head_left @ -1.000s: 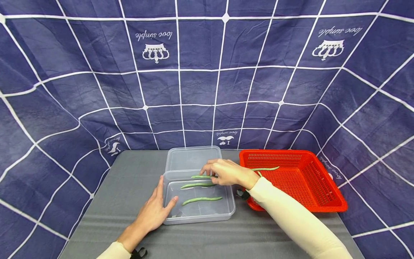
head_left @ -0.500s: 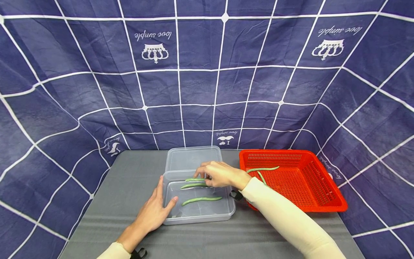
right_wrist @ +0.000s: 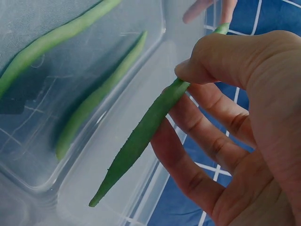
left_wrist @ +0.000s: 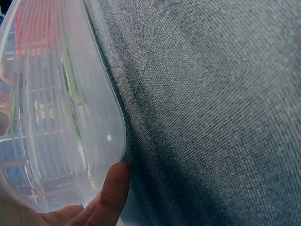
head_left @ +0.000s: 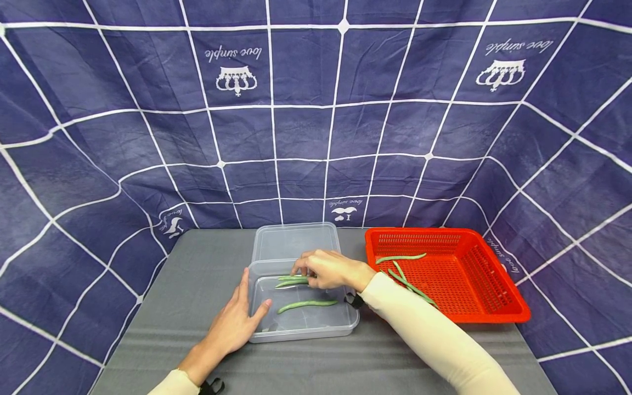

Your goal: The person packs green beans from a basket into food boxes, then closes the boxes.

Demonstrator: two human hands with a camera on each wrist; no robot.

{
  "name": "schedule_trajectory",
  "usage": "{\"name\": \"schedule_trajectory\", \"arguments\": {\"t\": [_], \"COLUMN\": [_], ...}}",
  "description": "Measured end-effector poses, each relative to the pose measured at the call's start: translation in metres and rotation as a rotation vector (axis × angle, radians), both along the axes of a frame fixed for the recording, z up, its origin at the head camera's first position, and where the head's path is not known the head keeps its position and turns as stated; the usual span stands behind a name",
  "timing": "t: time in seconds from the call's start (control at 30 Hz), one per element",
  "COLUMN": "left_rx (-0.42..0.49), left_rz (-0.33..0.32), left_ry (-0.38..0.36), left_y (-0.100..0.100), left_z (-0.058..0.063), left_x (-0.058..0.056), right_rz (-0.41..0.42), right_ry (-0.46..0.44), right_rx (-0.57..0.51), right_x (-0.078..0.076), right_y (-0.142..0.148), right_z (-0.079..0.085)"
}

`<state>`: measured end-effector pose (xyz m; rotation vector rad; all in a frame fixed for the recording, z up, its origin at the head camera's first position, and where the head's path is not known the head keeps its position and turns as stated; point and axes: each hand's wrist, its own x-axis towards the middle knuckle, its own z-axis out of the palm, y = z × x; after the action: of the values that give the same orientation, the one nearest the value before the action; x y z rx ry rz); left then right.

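A clear plastic container stands on the grey table. My left hand lies along its left side, fingers extended and thumb over the rim; the left wrist view has fingers at the container's corner. Over the container's far part, my right hand pinches a green bean between thumb and fingers. Beneath and in front of the held bean, a second green bean lies on the container floor. Another green bean lies nearer the front, apart from it.
Right of the container sits a red perforated basket holding several green beans; my right sleeve crosses in front of its near left corner. Behind the container lies a flat clear plastic lid. A blue gridded cloth hangs around the table.
My right hand has moved left and slightly toward me with the pinched bean, bringing it close to the far bean. More beans in the basket are now uncovered. My left hand stays put.
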<state>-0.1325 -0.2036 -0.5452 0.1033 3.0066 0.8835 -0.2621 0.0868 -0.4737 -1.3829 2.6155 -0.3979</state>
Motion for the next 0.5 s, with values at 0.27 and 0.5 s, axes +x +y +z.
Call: {"name": "schedule_trajectory", "arguments": {"t": [0.27,0.5], "left_rx": [-0.001,-0.004], "left_rz": [0.001,0.003], "left_ry": [-0.008,-0.016], "left_y": [0.0005,0.0008], "left_z": [0.0016,0.0019], "left_x": [-0.0003,0.0001], "right_rz": [-0.008,-0.023], "right_ry": [-0.016,-0.023], "right_rx": [0.004,0.003], "right_x": [-0.0001,-0.0020], "right_y": [0.0010,0.0063], "right_z": [-0.0026,-0.0044]}}
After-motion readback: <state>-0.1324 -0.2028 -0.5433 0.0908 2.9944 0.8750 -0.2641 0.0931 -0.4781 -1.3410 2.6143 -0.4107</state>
